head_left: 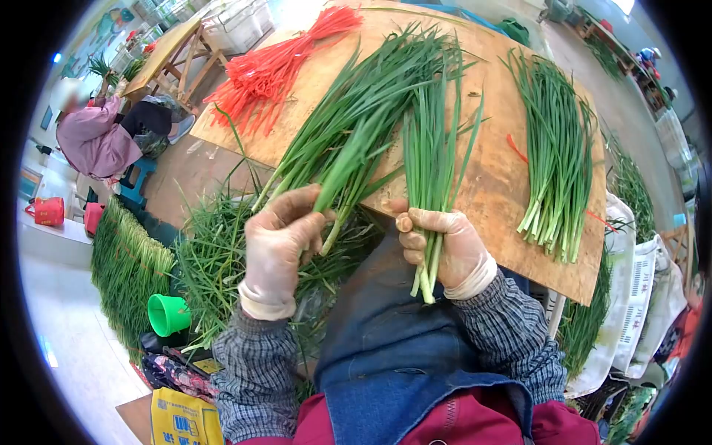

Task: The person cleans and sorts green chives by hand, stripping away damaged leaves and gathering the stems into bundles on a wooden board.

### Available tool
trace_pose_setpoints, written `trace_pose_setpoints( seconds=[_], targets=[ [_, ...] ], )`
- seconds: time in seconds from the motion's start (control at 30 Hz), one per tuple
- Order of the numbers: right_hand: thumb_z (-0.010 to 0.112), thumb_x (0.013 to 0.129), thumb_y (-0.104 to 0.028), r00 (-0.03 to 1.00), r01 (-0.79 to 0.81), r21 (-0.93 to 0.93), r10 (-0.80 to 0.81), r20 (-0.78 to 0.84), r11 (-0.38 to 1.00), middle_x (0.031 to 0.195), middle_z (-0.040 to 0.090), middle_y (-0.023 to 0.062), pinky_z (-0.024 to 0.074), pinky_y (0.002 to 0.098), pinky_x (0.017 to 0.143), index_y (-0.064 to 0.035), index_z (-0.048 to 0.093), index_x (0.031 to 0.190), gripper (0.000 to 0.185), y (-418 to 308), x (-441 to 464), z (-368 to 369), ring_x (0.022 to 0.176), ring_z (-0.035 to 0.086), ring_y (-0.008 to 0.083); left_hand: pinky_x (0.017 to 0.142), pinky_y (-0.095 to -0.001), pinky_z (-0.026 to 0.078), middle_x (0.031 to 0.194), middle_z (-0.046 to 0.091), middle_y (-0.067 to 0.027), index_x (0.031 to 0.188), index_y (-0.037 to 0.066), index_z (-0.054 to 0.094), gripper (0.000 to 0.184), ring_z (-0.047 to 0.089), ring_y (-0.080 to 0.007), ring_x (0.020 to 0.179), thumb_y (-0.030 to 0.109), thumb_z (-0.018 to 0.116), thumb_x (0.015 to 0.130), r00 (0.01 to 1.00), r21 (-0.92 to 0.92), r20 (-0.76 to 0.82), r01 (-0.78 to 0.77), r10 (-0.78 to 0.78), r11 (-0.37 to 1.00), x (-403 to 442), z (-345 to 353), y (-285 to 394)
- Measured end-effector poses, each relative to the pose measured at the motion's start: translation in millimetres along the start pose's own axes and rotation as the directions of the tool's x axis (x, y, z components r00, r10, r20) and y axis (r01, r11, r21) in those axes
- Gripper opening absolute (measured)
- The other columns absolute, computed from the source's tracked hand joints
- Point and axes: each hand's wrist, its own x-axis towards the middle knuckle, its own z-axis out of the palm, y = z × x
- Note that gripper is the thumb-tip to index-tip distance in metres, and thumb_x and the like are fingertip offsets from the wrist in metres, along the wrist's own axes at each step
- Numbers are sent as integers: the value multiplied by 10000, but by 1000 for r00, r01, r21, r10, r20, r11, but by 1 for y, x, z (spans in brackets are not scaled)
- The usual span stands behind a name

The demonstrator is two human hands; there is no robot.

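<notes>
Both my hands wear thin, pale, see-through gloves. My right hand point(449, 248) is closed around a small bunch of garlic chives point(432, 141), its pale stem ends poking out below the fist. At the near edge of the wooden board, my left hand point(285, 245) pinches a few garlic chive stalks point(343, 174), slightly blurred. Beyond it lies a large loose pile of garlic chives point(356, 104), leaf tips pointing away. On the board's right side rests a separate bundle of garlic chives point(558, 163), with bits of red tie beside it.
Red plastic ties point(274, 74) lie at the far left of the wooden board point(493, 200). Loose green leaves point(215, 259) heap up below left, near a green bucket point(169, 314) and stacked chives point(130, 256). Another person point(100, 137) sits at far left. White sacks point(623, 297) stand right.
</notes>
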Motion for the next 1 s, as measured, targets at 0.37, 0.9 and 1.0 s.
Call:
trace_pose_setpoints(
  seconds=[0.37,0.9,1.0],
  targets=[
    [618,772,-52,926,97,-364,-217,-307,926,603,506,23,376,233,414,-5,574,848,99,17,7,17,467,449,93,755,-223,441,947,633,-88,961,-21,626,244,575,-111,821,-61,567,728,986,-149,149,101,-79,984,-24,36,-15],
    [567,773,-8,924,134,-312,-232,-304,941,620,534,29,391,220,438,44,585,927,163,21,6,10,483,465,88,445,-166,363,725,595,-66,1058,-79,467,396,502,-49,530,166,642,801,919,-177,160,386,-361,905,-18,32,-19],
    [590,741,14,879,227,-435,-376,-293,871,614,530,32,383,231,393,20,575,889,150,27,10,15,440,458,93,484,-179,370,697,554,-7,1002,-42,524,341,472,-45,546,120,687,750,985,115,122,107,-121,988,-24,40,-26]
  ],
)
